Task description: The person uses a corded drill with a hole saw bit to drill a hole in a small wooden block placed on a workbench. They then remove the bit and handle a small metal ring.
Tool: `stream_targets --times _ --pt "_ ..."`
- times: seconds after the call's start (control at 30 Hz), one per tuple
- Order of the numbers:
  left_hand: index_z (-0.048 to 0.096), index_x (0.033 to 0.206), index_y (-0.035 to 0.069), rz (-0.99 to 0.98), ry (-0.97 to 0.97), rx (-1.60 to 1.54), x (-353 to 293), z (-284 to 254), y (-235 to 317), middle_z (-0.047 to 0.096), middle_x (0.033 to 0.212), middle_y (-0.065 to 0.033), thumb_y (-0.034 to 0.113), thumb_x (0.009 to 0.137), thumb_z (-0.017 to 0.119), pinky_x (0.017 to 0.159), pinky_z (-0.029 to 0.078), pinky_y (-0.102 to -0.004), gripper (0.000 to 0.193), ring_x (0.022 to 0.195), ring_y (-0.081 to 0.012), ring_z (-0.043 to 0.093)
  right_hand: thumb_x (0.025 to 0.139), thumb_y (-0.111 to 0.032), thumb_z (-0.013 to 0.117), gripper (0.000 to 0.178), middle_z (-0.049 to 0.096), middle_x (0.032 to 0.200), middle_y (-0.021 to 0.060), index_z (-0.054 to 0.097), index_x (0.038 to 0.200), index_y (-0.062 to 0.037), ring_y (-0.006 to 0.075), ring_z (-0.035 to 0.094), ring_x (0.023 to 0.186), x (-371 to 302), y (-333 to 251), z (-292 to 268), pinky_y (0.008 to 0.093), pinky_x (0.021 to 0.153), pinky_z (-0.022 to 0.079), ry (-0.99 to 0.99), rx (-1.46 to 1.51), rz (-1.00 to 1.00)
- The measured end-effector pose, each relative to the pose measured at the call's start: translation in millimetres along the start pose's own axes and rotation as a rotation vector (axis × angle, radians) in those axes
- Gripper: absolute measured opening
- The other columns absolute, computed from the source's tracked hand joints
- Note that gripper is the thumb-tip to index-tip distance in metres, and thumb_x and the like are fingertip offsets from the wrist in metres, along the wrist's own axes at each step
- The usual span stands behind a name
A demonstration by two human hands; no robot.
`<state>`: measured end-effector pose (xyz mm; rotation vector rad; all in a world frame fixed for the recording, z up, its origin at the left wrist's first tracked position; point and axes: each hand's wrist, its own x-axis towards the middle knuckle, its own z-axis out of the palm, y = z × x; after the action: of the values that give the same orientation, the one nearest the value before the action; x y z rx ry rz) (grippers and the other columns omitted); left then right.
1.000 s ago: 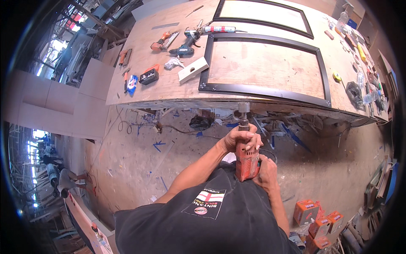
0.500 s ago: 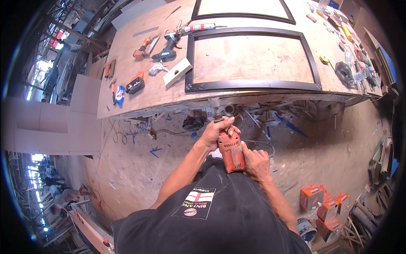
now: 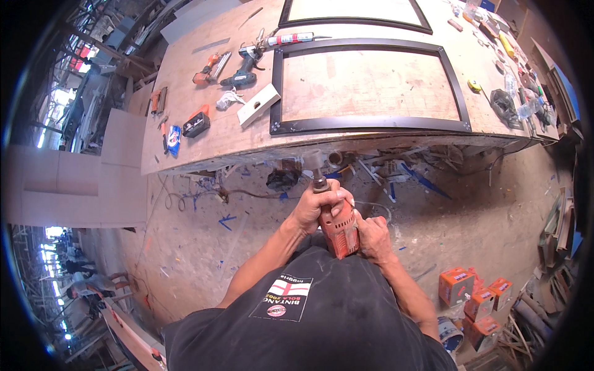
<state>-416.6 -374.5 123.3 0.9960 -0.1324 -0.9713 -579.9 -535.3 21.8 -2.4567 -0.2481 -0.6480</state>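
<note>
I hold a red power drill (image 3: 342, 232) in front of my torso, its front end pointing away toward the workbench. A grey cylindrical bit (image 3: 314, 162), blurred and shaped like a hole saw, sits at its tip. My left hand (image 3: 318, 206) is wrapped around the drill's front, just behind the dark chuck (image 3: 320, 184). My right hand (image 3: 374, 237) is closed at the drill's right side, near the rear; its grip is partly hidden. Beyond lies a black rectangular frame (image 3: 371, 123) on the bench, with a pale block with a hole (image 3: 258, 105) against its left side.
The wooden workbench (image 3: 204, 145) carries a teal cordless drill (image 3: 240, 79), an orange nail gun (image 3: 207, 74), a sealant tube (image 3: 291, 39) and a second black frame (image 3: 356, 23). Scraps litter the floor beneath it. Orange boxes (image 3: 456, 285) stand at the lower right.
The drill has turned slightly and dropped a little toward my body, with both hands moving along with it. The things on the bench stay where they were.
</note>
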Motion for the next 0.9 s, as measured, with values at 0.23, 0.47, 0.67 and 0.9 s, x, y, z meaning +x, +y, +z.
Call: stream_targets --times 0.23,0.47,0.67,0.9 --pt "0.060 0.119 0.003 0.321 -0.196 -0.175 0.3 9.2 0.9 0.067 0.094 -0.0119 0.042 0.099 0.071 0.100 0.056 -0.0439 0.045 0.092 -0.0269 0.073 0.081 -0.010 0.069 0.065 0.056 0.076 0.0049 0.057 0.143 0.0044 0.0223 0.057 0.067 -1.0 1.8 -6.2 0.0392 0.067 0.044 0.048 -0.012 -0.038" --pt "0.049 0.144 -0.002 0.271 -0.048 -0.327 -3.3 -10.7 6.6 0.071 0.110 -0.0128 0.060 0.105 0.051 0.093 0.060 -0.0439 0.074 0.095 -0.0293 0.075 0.074 -0.019 0.072 0.077 0.058 0.077 0.0043 0.056 0.144 0.0096 0.0218 0.057 0.065 -4.3 0.0 0.3 0.0392 0.064 0.044 0.001 0.008 -0.082" --pt "0.055 0.137 0.002 0.321 0.046 -0.437 -17.6 -65.5 5.5 0.072 0.104 -0.0067 0.047 0.101 0.065 0.093 0.061 -0.0486 0.059 0.099 -0.0268 0.074 0.068 -0.024 0.079 0.089 0.059 0.081 0.0040 0.054 0.146 0.0092 0.0216 0.058 0.066 17.4 -13.9 21.4 0.0392 0.065 0.045 -0.113 0.107 -0.132" --pt "0.063 0.131 0.013 0.640 0.244 -0.697 -43.3 -193.8 87.5 0.071 0.102 -0.0018 0.034 0.094 0.077 0.099 0.059 -0.0503 0.045 0.099 -0.0233 0.071 0.063 -0.022 0.086 0.098 0.060 0.080 0.0044 0.052 0.150 0.0070 0.0229 0.061 0.069 93.8 -33.8 68.5 0.0393 0.067 0.045 -0.329 0.211 -0.121"
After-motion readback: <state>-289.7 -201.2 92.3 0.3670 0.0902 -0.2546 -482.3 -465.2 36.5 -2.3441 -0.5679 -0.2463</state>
